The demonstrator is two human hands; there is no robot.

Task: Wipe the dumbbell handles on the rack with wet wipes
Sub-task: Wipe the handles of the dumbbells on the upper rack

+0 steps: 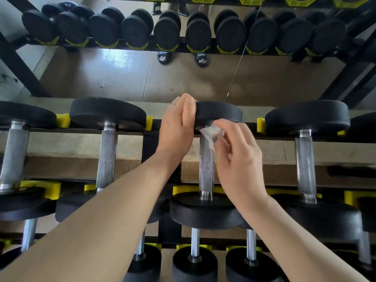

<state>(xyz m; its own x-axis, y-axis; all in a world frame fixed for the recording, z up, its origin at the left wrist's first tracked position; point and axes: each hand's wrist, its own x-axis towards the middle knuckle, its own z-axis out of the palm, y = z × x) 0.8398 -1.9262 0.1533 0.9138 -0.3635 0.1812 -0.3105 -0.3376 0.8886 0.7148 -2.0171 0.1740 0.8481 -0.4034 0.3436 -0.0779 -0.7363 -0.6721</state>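
We are steadying the far weight (218, 112) with the left hand (179, 123), the right hand (238, 151) pinching the wipe (210, 135) against the handle (206, 165); neighbouring handles probably remain.

Bare forearms, no sleeves; thin ring (172, 104) on left hand (176, 127).
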